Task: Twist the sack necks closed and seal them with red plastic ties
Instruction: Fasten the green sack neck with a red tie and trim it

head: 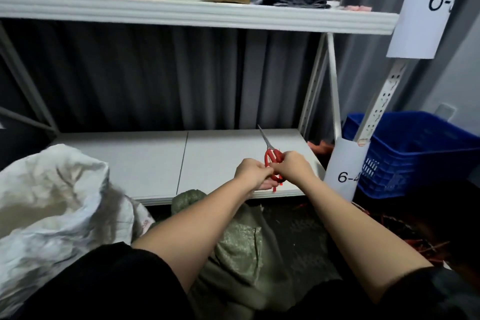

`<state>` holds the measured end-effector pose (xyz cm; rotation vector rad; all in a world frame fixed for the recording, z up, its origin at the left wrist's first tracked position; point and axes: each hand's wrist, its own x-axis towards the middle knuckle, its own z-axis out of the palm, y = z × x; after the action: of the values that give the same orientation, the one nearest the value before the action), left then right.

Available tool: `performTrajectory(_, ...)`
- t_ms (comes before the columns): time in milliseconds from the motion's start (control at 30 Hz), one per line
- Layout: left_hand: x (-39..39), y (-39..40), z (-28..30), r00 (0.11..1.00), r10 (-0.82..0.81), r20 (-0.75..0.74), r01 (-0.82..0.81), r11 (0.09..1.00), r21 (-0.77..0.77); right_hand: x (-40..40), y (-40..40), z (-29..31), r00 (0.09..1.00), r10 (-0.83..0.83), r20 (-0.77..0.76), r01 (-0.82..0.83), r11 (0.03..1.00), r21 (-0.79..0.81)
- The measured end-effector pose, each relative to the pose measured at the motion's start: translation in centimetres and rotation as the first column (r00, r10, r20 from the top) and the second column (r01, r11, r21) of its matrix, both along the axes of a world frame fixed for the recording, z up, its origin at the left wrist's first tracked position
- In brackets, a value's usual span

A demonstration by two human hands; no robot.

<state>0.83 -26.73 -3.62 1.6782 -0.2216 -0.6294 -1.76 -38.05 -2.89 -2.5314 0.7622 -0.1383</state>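
A green woven sack stands between my arms on the floor, below the shelf edge; its neck is hidden under my hands. My left hand and my right hand meet above it, fingers curled, pinching a red plastic tie whose short ends stick out below them. Red-handled scissors lie on the white shelf just behind my hands, blades pointing away. A white sack with an open, crumpled mouth sits at the left.
The low white shelf board runs across the middle. A blue plastic crate stands at the right behind a labelled post. Loose red ties lie on the floor at the right. The upper shelf carries boxes and bags.
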Motion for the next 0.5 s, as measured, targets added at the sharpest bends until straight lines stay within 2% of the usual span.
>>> performTrajectory(67,1.6,0.1,-0.7,0.999,0.047,0.01,-0.047,0.998,0.036,0.9,0.2,-0.2,1.0,0.009,0.015,-0.008,0.999,-0.033)
performTrajectory(133,3.1,-0.2,-1.2,0.997,0.074,0.034,-0.076,0.995,0.07,1.5,0.0,-0.7,1.0,0.017,0.022,-0.012,0.974,-0.226)
performTrajectory(200,4.5,-0.7,-2.0,0.994,0.093,0.05,-0.097,0.992,0.085,2.0,-0.4,-1.5,1.0,0.023,0.017,-0.016,0.949,-0.314)
performTrajectory(233,5.1,-1.1,-2.4,0.994,0.093,0.049,-0.098,0.991,0.091,2.5,-0.8,-2.1,1.0,0.016,0.013,-0.011,0.958,-0.286)
performTrajectory(333,6.9,-3.0,-3.5,0.991,0.127,0.042,-0.13,0.988,0.088,4.1,-2.6,-4.1,0.996,-0.067,0.054,0.07,0.996,-0.053)
performTrajectory(400,8.0,-4.9,-4.4,0.991,0.136,0.013,-0.137,0.989,0.062,5.2,-4.4,-5.6,0.989,-0.122,0.087,0.122,0.993,0.005)
performTrajectory(500,9.3,-8.3,-6.5,0.999,0.043,-0.013,-0.041,0.994,0.101,7.2,-7.9,-8.9,0.975,-0.214,0.065,0.207,0.973,0.101)
